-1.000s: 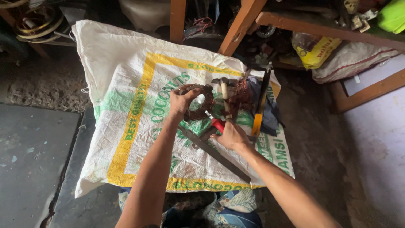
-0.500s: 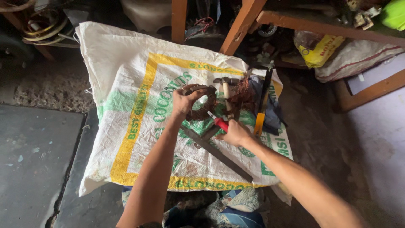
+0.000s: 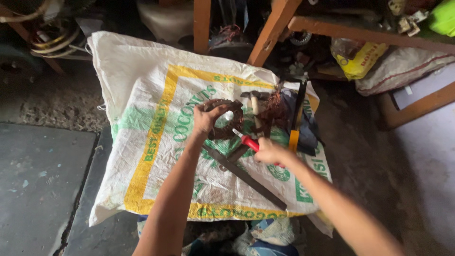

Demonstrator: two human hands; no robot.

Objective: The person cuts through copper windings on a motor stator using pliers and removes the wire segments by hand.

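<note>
My left hand is curled around the near edge of the rusty brown ring, tipping it up off the woven sack, just as it was a second ago. My right hand is closed on the red-handled tool; its tip has edged closer to the ring's inner rim. The long dark metal bar lies untouched on the sack beneath my wrists, so the prying seems about to begin.

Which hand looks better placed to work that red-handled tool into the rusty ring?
Probably the right hand. It already grips the red-handled tool, whose tip points at the rusty ring. The left hand is occupied holding that ring up over the printed sack, so it seems suited to steadying.
</note>
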